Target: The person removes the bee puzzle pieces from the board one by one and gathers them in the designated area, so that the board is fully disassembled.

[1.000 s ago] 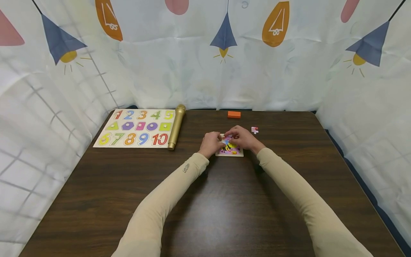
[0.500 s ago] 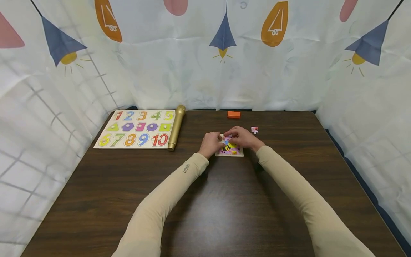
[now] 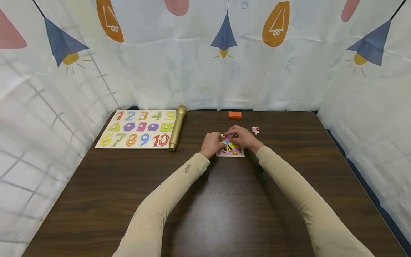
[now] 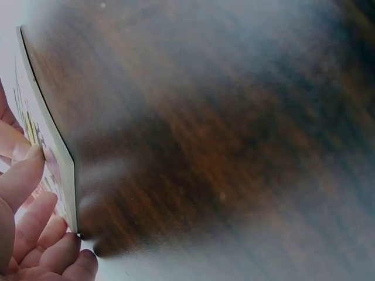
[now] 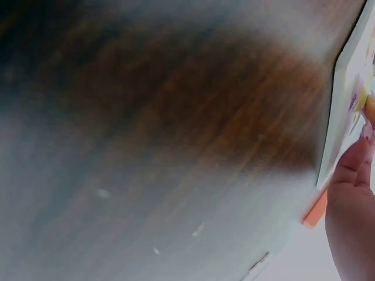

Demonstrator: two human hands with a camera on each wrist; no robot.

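Note:
A small framed jigsaw puzzle (image 3: 232, 153) with a yellow bee picture on pink lies on the dark table. My left hand (image 3: 211, 143) is at its left edge; in the left wrist view its thumb (image 4: 22, 175) lies over the picture, and the other fingers curl beside the frame's edge. From the right, my right hand (image 3: 242, 136) reaches over the upper part of the puzzle. Its thumb and finger pinch a small puzzle piece (image 5: 367, 130) at the picture, mostly hidden by the fingertips. A loose pink puzzle piece (image 3: 255, 130) lies to the right, apart from the hands.
At the back left lies a number and shape board (image 3: 137, 127), with a gold tube-like stick (image 3: 177, 128) along its right edge. An orange block (image 3: 234, 115) sits near the table's far edge. A printed white curtain (image 3: 192, 71) surrounds the table (image 3: 212, 200).

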